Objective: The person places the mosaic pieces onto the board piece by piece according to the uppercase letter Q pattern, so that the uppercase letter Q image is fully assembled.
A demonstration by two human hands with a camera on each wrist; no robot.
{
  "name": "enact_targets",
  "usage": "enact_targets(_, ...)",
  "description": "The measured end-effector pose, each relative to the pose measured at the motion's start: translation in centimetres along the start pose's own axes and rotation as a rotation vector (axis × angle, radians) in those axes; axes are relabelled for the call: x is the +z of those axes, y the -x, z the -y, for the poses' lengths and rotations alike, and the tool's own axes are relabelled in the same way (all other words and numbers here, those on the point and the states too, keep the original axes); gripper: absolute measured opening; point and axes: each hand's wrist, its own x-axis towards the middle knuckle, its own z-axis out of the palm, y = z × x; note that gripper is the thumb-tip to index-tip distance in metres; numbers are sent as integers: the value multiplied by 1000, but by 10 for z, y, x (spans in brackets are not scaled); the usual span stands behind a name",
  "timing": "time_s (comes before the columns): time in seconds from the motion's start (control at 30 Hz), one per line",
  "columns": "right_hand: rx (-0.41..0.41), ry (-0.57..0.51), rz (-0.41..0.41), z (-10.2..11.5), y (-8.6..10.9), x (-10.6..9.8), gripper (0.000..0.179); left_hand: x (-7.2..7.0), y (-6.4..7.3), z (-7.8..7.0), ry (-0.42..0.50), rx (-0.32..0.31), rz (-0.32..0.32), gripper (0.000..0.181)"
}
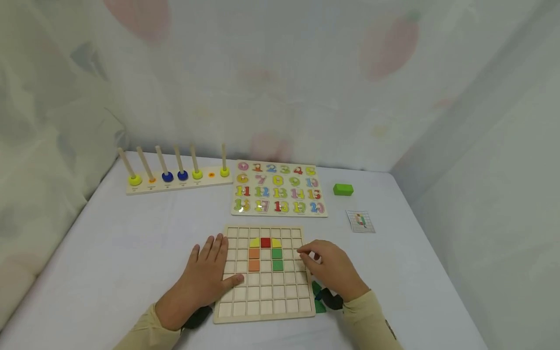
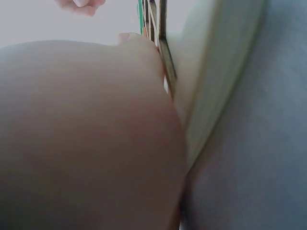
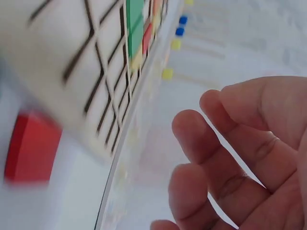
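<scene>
A wooden grid board point(image 1: 266, 292) lies in front of me. In its upper middle cells sit a red square tile point(image 1: 265, 242) between two yellow curved-edge tiles point(image 1: 254, 243), with orange tiles point(image 1: 254, 265) below on the left and green tiles point(image 1: 277, 265) on the right. My left hand point(image 1: 205, 274) rests flat over the board's left edge, fingers spread and thumb across the cells. Over the right edge hovers my right hand point(image 1: 334, 270), fingers loosely bent; the right wrist view shows nothing held. Beneath it, a red block point(image 3: 31, 148) lies beside the board.
Green pieces point(image 1: 320, 307) lie partly hidden right of the board. Behind stand a number puzzle point(image 1: 280, 200) and a peg stand point(image 1: 181, 184) with coloured rings. A bright green block point(image 1: 343, 189) and a small pattern card point(image 1: 361, 221) lie at the right.
</scene>
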Motion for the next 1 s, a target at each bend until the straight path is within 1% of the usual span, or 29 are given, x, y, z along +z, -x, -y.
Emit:
enact_targets(0.03,31,-10,-14,-4,2,-3,14,2,0,1,-15,-2,-4,116)
enact_targets(0.1,98,-30,-32,-12,8,-9,15,3,0,1,-8,1,-17,115)
enact_targets(0.2,179,-41,-43,-24,17,-14,15,1,1,0,-1,3,-13,116)
enact_targets(0.27,216,-42,-39,-31,23,-16,15,-2,1,-1,24,5,-5,117)
enact_targets(0.4,252,-42,7,-39,30,-15,15,-4,2,-2,11,-4,8,118)
enact_targets(0.47,255,-57,44,-41,32,-13,15,-2,2,-1,0,-6,1,117)
enact_targets(0.53,245,-95,72,-45,33,-11,16,1,1,1,-13,-8,-8,115)
enact_targets(0.63,217,-174,94,-53,33,-7,21,3,0,3,-3,-1,-25,116)
enact_targets(0.77,183,-252,123,-64,34,-1,27,6,-1,4,6,3,-25,117)
enact_targets(0.87,167,-280,147,-66,34,1,29,6,-1,3,8,2,-15,115)
enact_targets(1.0,155,-276,148,-65,32,3,28,2,0,0,17,-1,2,115)
